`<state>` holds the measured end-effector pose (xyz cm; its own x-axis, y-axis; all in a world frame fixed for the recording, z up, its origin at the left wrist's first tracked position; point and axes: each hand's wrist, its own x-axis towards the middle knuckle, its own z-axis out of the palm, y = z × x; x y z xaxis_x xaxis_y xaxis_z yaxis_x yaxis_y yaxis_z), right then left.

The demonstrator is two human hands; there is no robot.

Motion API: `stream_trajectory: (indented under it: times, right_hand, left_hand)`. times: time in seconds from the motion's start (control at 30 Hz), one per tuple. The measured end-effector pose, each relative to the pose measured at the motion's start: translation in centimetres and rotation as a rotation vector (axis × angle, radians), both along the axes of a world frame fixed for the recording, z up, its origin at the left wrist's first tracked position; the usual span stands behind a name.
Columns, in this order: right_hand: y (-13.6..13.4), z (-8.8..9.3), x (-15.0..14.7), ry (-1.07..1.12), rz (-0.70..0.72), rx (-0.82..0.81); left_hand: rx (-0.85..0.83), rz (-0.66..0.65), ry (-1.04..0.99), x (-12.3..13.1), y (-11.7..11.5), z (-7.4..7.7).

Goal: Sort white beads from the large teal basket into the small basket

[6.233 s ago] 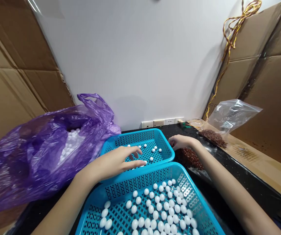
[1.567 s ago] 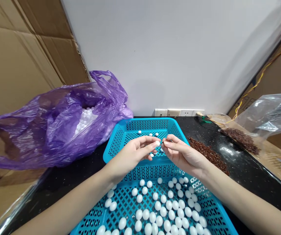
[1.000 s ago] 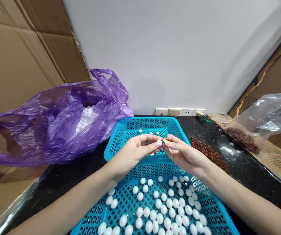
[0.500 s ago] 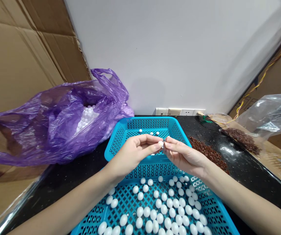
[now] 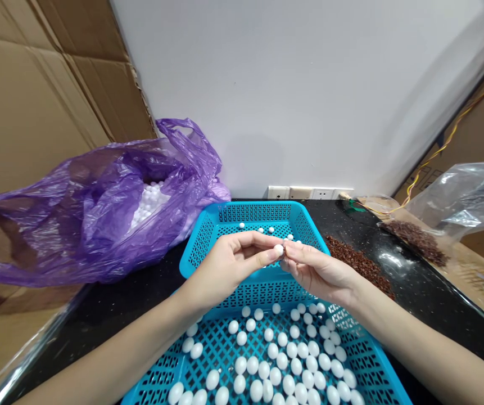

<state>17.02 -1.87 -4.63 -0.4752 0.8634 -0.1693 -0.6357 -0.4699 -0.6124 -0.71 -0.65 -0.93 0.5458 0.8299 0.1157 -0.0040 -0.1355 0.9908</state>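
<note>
My left hand point(image 5: 234, 260) pinches a small white ball point(image 5: 279, 250) between thumb and fingertips, above the far blue basket point(image 5: 189, 256). Against the ball's right side, my right hand point(image 5: 309, 264) has its thumb and fingers pressed together. Whatever they grip is mostly hidden; only a tiny dark bit shows at the fingertips. Below both hands, the near blue basket point(image 5: 387, 360) holds many loose white balls point(image 5: 281, 360). A few white balls point(image 5: 261, 230) also lie in the far basket.
On the left, a purple plastic bag point(image 5: 111, 225) gapes over more white balls. Small reddish-brown pieces point(image 5: 357, 261) are heaped on the black countertop point(image 5: 414, 287). A clear bag point(image 5: 465, 197) and cardboard lie right; power sockets point(image 5: 309, 193) line the wall.
The two hands have closed together slightly, and the ball has shifted a little to the right. The dark bit between the fingertips is now more covered. The baskets have not moved.
</note>
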Motion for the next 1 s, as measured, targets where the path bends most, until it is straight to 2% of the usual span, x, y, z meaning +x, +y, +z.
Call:
stream_trajectory:
  times: [0.33, 0.6, 0.7, 0.77, 0.87, 1.0]
  right_hand:
    - [0.0, -0.2, 0.1, -0.05, 0.02, 0.02]
    - [0.0, -0.3, 0.0, -0.096, -0.026, 0.042]
    - [0.0, -0.2, -0.1, -0.08, -0.115, -0.004]
    - [0.0, -0.1, -0.2, -0.079, -0.154, -0.035]
    - [0.1, 0.1, -0.3, -0.081, -0.141, -0.051]
    - [0.1, 0.4, -0.3, -0.06, -0.132, -0.093]
  left_hand:
    - [0.0, 0.027, 0.019, 0.1, -0.3, -0.1]
    - [0.045, 0.034, 0.058, 0.0, -0.1, -0.1]
    - [0.171, 0.075, 0.165, -0.1, 0.3, -0.2]
    - [0.328, 0.17, 0.292, -0.4, 0.9, -0.5]
    - [0.549, 0.296, 0.507, -1.0, 1.8, -1.1]
    - [0.748, 0.307, 0.616, -1.3, 1.8, -1.1]
